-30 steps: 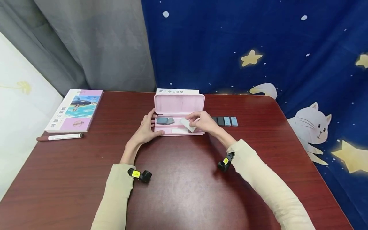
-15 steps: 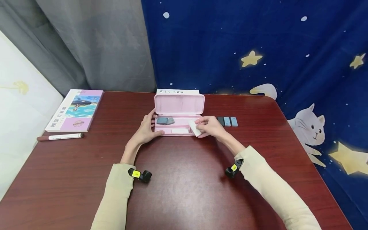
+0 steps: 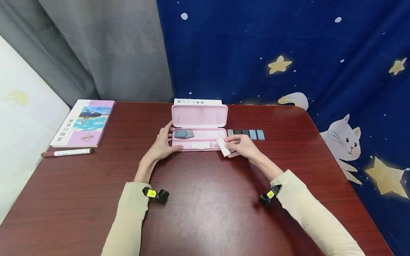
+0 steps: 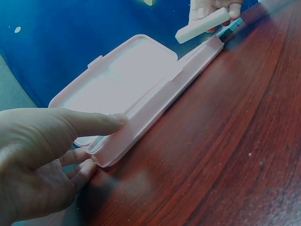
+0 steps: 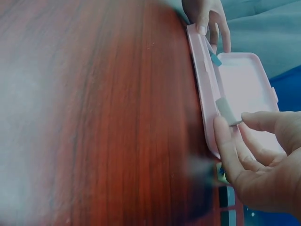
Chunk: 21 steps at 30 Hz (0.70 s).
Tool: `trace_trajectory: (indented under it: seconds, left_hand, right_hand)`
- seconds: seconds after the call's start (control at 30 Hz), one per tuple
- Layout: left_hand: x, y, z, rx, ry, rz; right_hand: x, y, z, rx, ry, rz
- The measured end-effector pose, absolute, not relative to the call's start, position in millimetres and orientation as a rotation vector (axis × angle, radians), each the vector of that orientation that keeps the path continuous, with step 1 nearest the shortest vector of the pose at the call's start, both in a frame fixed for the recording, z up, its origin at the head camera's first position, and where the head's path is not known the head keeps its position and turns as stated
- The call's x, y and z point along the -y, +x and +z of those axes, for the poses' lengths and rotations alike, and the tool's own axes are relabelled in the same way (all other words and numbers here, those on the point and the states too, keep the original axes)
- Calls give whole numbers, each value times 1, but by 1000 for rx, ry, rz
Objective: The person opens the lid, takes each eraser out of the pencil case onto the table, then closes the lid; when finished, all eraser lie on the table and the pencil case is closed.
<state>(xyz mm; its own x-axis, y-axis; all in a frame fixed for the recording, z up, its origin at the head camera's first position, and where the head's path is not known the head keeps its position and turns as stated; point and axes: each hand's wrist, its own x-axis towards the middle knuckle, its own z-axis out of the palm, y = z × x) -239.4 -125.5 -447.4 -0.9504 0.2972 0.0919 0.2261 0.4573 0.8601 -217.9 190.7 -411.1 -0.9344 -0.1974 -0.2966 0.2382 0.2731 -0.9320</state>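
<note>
Near table (image 3: 205,206) bare, open passage; raised case lid (image 3: 199,116) blocks rear; eraser row (image 3: 246,134) probably crowds right.

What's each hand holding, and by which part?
Right hand pinches the white eraser by its right end, just off the pink case. Left hand grips the case's left end, thumb on the front rim.

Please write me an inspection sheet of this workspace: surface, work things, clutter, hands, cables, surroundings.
Surface: dark red wooden table.
Work things: open pink case, grey pieces and a white piece inside; white block outside its right end.
Clutter: book, marker, row of small blocks.
Hands: left hand grips the case's left end; right hand pinches the white block.
Cables: nothing seen.
Surroundings: grey curtain, blue starry cloth.
</note>
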Motion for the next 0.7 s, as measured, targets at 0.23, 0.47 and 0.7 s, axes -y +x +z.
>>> trace_trajectory:
  seconds: [0.23, 0.47, 0.7]
  left_hand:
    - [126, -241, -448, -2620, 467, 1518]
    - [126, -240, -446, -2604, 476, 1538]
    - [126, -241, -446, -2608, 476, 1532]
  right_hand:
    - [-210, -208, -413, -2176, 53, -1739]
    - [-222, -209, -417, -2204, 105, -1716]
    - [-226, -212, -421, -2248, 93, -1682]
